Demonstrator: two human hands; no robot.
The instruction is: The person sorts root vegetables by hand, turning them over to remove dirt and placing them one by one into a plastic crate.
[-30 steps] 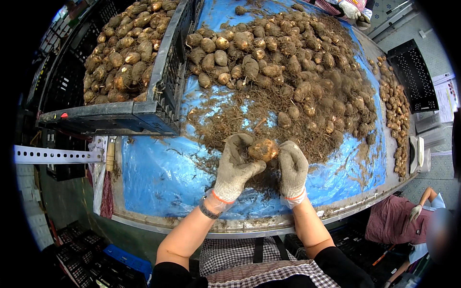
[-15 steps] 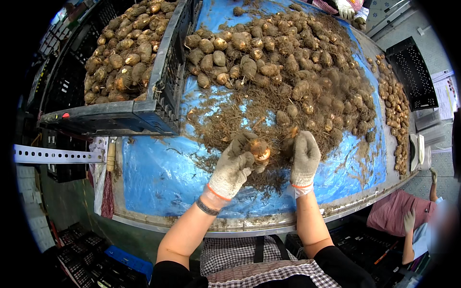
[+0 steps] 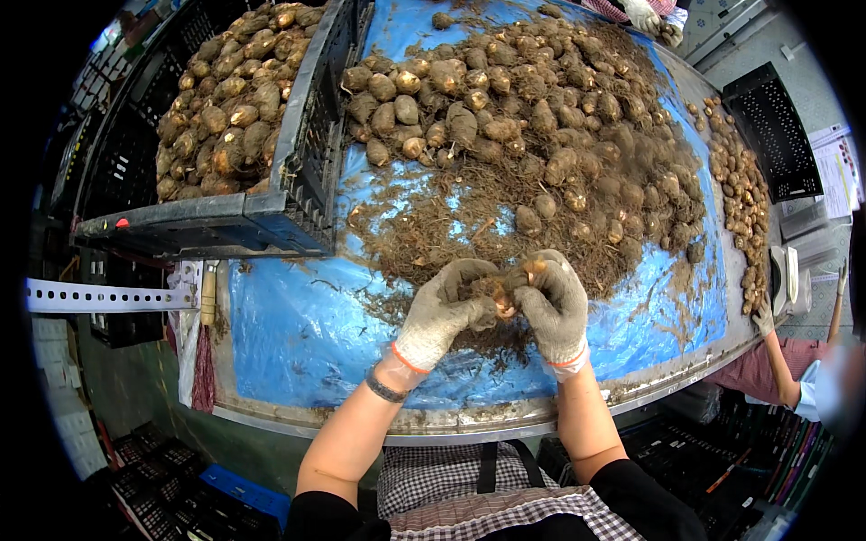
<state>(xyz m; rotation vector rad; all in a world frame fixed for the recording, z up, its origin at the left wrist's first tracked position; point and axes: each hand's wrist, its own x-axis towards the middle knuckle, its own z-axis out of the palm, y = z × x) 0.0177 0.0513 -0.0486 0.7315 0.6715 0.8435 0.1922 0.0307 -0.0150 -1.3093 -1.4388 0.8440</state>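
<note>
Both my hands wear grey work gloves with orange cuffs, and they meet over the blue plastic sheet (image 3: 298, 334). My left hand (image 3: 444, 308) is closed round a small hairy taro (image 3: 502, 305) with a pale orange cut end. My right hand (image 3: 557, 311) is closed on a second brown taro (image 3: 519, 274), mostly hidden by the glove, and its fingers press up against the first one. Just beyond my hands lie loose brown root fibres (image 3: 419, 225) and a big heap of dirty taros (image 3: 541, 117).
A black crate (image 3: 302, 144) full of taros stands at the left. Along the table's right side runs a row of cleaner taros (image 3: 740, 198), beside an empty black crate (image 3: 771, 135). One person's gloved hand (image 3: 765, 317) touches the right edge; another person's glove (image 3: 642, 16) shows at the top.
My right hand has moved left with its taro and now meets the taro in my left hand. At the right, the other person has reached a gloved hand to the table edge.
</note>
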